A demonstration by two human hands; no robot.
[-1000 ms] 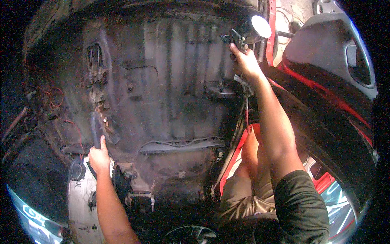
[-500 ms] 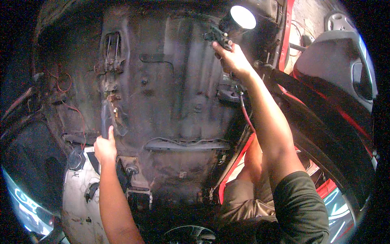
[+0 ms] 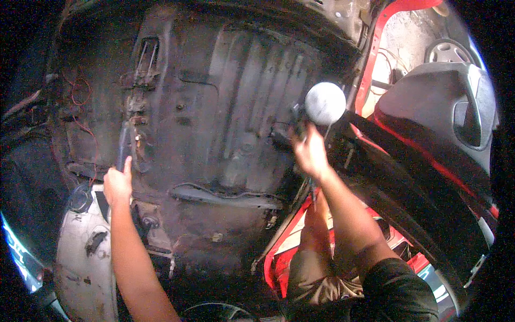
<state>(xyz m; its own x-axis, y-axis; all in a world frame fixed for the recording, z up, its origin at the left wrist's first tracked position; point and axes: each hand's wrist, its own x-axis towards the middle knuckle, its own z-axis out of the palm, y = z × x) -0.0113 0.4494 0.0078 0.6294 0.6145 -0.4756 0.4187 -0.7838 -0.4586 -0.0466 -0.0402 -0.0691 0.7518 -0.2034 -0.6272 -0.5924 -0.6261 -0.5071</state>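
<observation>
My left hand (image 3: 117,184) is wrapped round the handbrake lever (image 3: 124,140), its thumb lying up along the grip. The lever rises from the central tunnel of a stripped, dark car floor (image 3: 236,129). Over the right half of that floor, my right hand (image 3: 311,153) grips a spray gun (image 3: 299,114), blurred by motion. Its round cup (image 3: 325,104) shows a pale, whitish end. My fingers hide most of the gun's handle and the trigger.
An open door (image 3: 429,107) with a grey panel stands at the right, beyond the red sill (image 3: 276,260). A worn white plastic console (image 3: 86,263) is at lower left. Thin red wires (image 3: 88,126) lie left of the tunnel. The steering wheel rim (image 3: 217,307) shows at the bottom.
My right hand has drawn the spray gun nearer to me, its elbow bending more. The view has shifted slightly; my left hand keeps hold of the handbrake lever.
</observation>
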